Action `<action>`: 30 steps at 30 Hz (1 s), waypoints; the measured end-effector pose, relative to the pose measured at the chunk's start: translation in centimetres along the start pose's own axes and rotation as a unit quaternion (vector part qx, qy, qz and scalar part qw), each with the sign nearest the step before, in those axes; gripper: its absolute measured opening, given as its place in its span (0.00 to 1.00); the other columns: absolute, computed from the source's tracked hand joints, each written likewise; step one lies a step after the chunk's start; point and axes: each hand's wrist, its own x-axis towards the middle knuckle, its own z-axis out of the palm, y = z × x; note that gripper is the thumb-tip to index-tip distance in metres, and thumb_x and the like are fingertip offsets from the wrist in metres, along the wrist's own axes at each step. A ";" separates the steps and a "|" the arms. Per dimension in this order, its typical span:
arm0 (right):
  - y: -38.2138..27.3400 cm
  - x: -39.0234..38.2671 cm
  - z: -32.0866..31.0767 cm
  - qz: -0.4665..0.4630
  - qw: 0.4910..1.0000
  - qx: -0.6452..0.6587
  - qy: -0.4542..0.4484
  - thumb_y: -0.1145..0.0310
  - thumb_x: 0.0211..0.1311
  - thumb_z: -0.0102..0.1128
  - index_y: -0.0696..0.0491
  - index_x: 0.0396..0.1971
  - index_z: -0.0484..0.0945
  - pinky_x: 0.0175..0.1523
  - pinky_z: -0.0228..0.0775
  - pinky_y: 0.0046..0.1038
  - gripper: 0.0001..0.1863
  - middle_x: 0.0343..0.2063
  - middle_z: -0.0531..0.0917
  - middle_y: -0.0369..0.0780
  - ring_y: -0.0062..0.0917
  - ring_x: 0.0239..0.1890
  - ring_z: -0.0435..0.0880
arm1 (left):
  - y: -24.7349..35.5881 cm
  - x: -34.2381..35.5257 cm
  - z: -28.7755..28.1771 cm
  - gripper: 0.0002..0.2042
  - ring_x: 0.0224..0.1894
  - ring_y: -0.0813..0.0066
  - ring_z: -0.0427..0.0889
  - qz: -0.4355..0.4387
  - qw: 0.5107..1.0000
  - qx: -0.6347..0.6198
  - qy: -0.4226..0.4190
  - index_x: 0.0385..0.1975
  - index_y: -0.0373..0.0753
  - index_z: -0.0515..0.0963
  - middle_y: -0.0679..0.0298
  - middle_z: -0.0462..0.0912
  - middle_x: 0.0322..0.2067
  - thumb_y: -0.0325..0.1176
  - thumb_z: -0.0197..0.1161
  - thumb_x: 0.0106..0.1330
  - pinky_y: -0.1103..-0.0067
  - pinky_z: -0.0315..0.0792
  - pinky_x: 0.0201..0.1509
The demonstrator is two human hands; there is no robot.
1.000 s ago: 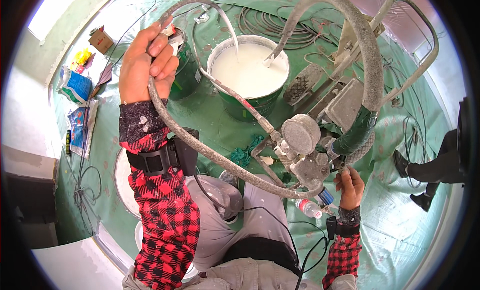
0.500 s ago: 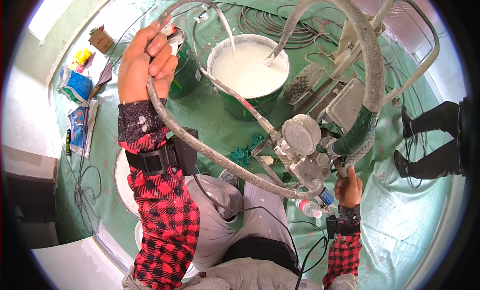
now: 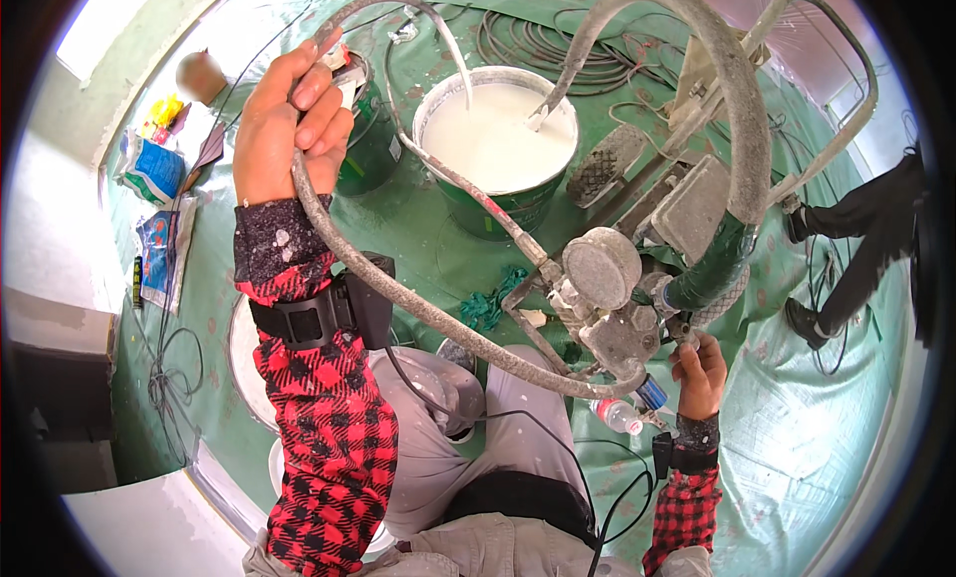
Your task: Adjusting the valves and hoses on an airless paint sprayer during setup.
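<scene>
My left hand [image 3: 294, 129] is raised at the upper left, fingers wrapped round a thin grey hose [image 3: 418, 323] crusted with dried paint. One end of this hose arches over to the bucket [image 3: 498, 204] of white paint [image 3: 478, 139]; the other runs down to the paint sprayer pump [image 3: 617, 328]. My right hand [image 3: 700, 376] is at the pump's lower right side, its fingertips closed on a small knob [image 3: 680, 330]. A round gauge [image 3: 600, 266] sits on the pump. A thick suction hose [image 3: 742, 109] loops from the pump into the same bucket.
A second green bucket [image 3: 370, 169] stands beside the paint bucket. Coiled hoses [image 3: 538, 44] lie on the green floor sheet behind. A plastic bottle [image 3: 617, 416] is below the pump. A person's legs [image 3: 866, 229] are at the right. Bags [image 3: 149, 169] lie at the left.
My right hand has shifted slightly and its fingers have turned on the knob. The person's legs at the right have moved. My left hand has stayed put.
</scene>
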 end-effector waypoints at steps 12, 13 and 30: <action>0.8 0.6 -1.2 0.140 0.990 -0.035 0.002 0.49 0.68 0.46 0.61 0.35 0.74 0.14 0.56 0.18 0.25 0.15 0.76 0.39 0.18 0.11 0.70 | 0.1 -0.3 0.5 0.13 0.12 0.86 0.52 0.002 1.000 0.012 0.011 0.46 0.29 0.70 0.73 0.60 0.17 0.30 0.50 0.68 0.85 0.48 0.14; 0.7 0.5 -0.8 0.107 0.994 -0.022 0.009 0.49 0.68 0.47 0.61 0.35 0.75 0.15 0.57 0.17 0.25 0.16 0.77 0.38 0.18 0.12 0.71 | 0.0 -0.4 0.5 0.13 0.12 0.86 0.52 0.001 1.000 0.009 0.010 0.46 0.29 0.70 0.73 0.60 0.17 0.30 0.51 0.68 0.85 0.48 0.14; 0.0 0.0 0.5 -0.048 0.999 -0.017 0.012 0.65 0.64 0.57 0.62 0.44 0.74 0.25 0.64 0.17 0.16 0.29 0.80 0.38 0.17 0.27 0.77 | 0.0 -0.4 0.6 0.10 0.11 0.86 0.53 -0.003 1.000 0.000 0.012 0.44 0.30 0.70 0.73 0.60 0.17 0.30 0.51 0.68 0.85 0.48 0.14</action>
